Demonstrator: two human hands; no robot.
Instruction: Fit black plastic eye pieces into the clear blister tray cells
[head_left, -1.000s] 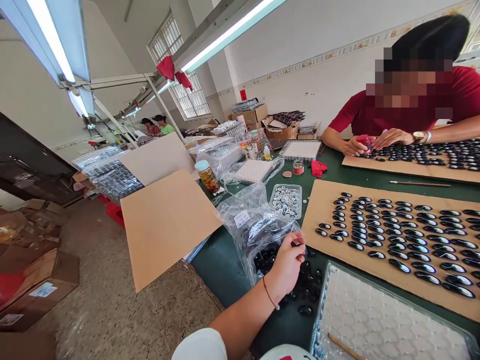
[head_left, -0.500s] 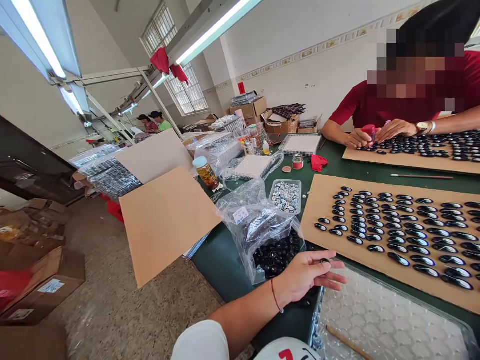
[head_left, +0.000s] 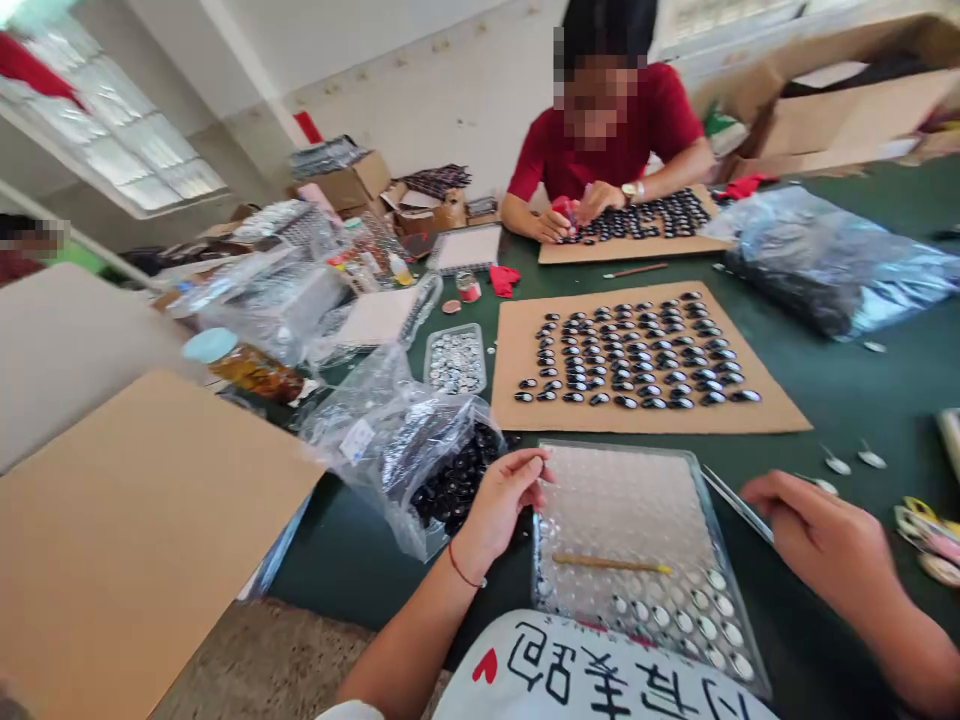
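My left hand (head_left: 501, 505) is closed in a pinch at the tray's far left corner, with the dark edge of a small black oval piece (head_left: 544, 455) showing at the fingertips. Below it lies a clear tray (head_left: 630, 490) of rounded pockets; shiny white-faced ovals (head_left: 705, 628) fill several near pockets, and a thin wooden stick (head_left: 611, 564) rests across it. Motion blurs my right hand (head_left: 825, 535), which is right of the tray over metal tweezers (head_left: 739, 503). Its fingers are partly hidden, so I cannot tell whether they grip the tweezers.
An open plastic bag (head_left: 457, 480) of black pieces lies left of the tray. Beyond are a cardboard sheet (head_left: 517, 340) with rows of black ovals and a tub (head_left: 455, 358) of small silvery parts. Loose ovals (head_left: 836, 460) lie at right. A co-worker (head_left: 611, 130) sits opposite.
My view has swung right, bringing the whole tray and my right hand into sight. My left hand's fingers, spread before, are now curled together around the small black piece.
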